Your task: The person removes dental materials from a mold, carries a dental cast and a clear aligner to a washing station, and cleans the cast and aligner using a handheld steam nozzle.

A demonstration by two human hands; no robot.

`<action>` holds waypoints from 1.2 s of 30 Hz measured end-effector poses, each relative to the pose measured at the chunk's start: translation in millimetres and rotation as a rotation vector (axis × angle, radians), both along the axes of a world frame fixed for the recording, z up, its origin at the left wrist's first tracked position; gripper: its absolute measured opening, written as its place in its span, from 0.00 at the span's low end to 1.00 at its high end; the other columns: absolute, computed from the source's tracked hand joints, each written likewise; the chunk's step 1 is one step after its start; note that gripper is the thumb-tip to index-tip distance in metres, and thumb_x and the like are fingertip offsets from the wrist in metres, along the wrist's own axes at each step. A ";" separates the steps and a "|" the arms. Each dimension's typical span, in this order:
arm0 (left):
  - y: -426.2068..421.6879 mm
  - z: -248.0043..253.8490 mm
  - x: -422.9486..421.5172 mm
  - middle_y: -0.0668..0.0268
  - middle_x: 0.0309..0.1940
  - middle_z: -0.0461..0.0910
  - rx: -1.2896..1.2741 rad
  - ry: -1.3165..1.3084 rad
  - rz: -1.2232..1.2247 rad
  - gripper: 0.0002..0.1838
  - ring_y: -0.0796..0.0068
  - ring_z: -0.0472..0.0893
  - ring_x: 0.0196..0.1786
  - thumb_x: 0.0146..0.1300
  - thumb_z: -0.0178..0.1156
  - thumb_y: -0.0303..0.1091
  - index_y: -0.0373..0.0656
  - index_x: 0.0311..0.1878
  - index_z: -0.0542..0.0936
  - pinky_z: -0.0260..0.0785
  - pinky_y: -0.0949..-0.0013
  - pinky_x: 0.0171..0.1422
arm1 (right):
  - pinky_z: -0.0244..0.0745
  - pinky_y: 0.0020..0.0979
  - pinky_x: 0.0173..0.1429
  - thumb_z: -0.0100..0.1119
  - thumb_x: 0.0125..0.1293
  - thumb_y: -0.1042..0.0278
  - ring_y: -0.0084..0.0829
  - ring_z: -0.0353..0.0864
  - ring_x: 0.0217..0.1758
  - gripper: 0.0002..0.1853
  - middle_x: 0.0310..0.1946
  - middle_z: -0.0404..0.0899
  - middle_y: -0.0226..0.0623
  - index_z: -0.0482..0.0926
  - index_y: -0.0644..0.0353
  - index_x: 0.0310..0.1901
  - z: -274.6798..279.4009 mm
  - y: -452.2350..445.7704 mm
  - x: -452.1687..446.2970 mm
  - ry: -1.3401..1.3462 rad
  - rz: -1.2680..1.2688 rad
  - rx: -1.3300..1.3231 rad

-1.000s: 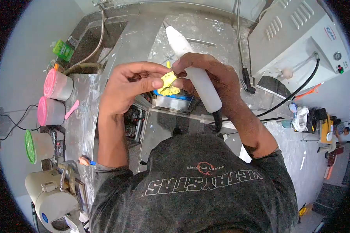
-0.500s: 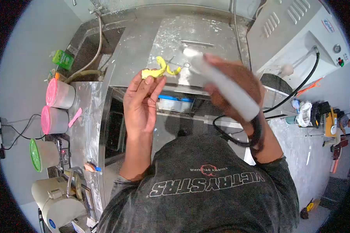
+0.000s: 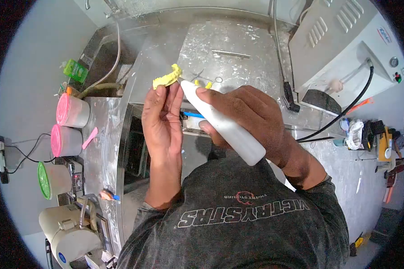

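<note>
Between the fingertips of my left hand (image 3: 162, 112) is a curved yellow piece (image 3: 167, 78) with a bumpy edge. My right hand (image 3: 251, 119) is wrapped round a white handpiece (image 3: 224, 125) with a pointed tip. That tip is beside the yellow piece's right end; whether they touch I cannot tell. A faint pale haze hangs beyond the piece. Smaller yellow bits (image 3: 208, 84) lie on the metal worktop (image 3: 211, 40), near scissors (image 3: 218, 80).
At the left stand pink-lidded tubs (image 3: 70, 110), a green-lidded tub (image 3: 54, 179) and a pink spatula (image 3: 90, 137). A sink (image 3: 105, 58) is at the back left. On the right is a white machine (image 3: 345, 49) with a black hose (image 3: 361, 92).
The yellow pieces have separated: one stays in my left hand, while smaller bits lie on the worktop. My right hand has turned the handpiece so its tip is at the held piece.
</note>
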State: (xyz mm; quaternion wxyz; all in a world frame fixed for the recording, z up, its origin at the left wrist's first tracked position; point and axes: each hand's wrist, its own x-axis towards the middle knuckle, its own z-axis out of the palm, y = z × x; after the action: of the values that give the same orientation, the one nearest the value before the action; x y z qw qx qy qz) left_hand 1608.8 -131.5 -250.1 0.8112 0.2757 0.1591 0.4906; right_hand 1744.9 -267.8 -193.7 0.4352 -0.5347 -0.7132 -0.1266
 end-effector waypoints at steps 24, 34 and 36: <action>12.1 -6.5 -6.4 0.50 0.57 0.79 -0.178 -0.235 -0.202 0.15 0.62 0.79 0.62 0.72 0.57 0.30 0.32 0.57 0.76 0.74 0.57 0.70 | 0.74 0.39 0.37 0.70 0.53 0.67 0.40 0.79 0.34 0.35 0.34 0.77 0.39 0.72 0.64 0.64 0.9 5.1 1.4 0.025 0.036 -0.004; 11.8 -7.7 -13.0 0.51 0.60 0.77 -0.191 -0.334 -0.280 0.18 0.62 0.79 0.63 0.73 0.54 0.29 0.32 0.62 0.73 0.72 0.53 0.72 | 0.75 0.37 0.38 0.71 0.51 0.68 0.38 0.79 0.33 0.35 0.32 0.77 0.38 0.73 0.64 0.64 3.3 4.3 -4.4 0.044 0.035 0.029; 11.1 -7.1 -14.0 0.52 0.60 0.77 -0.206 -0.334 -0.298 0.18 0.61 0.79 0.63 0.74 0.53 0.28 0.32 0.63 0.72 0.72 0.53 0.71 | 0.75 0.37 0.37 0.72 0.51 0.68 0.38 0.79 0.33 0.35 0.32 0.77 0.38 0.73 0.64 0.64 4.4 3.2 -5.4 0.046 0.032 0.023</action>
State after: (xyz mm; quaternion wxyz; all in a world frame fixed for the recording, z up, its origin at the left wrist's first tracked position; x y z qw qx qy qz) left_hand 1594.8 -120.4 -257.2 0.9134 0.1269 0.0297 0.3856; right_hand 1739.5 -264.7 -189.3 0.4597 -0.5209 -0.7100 -0.1152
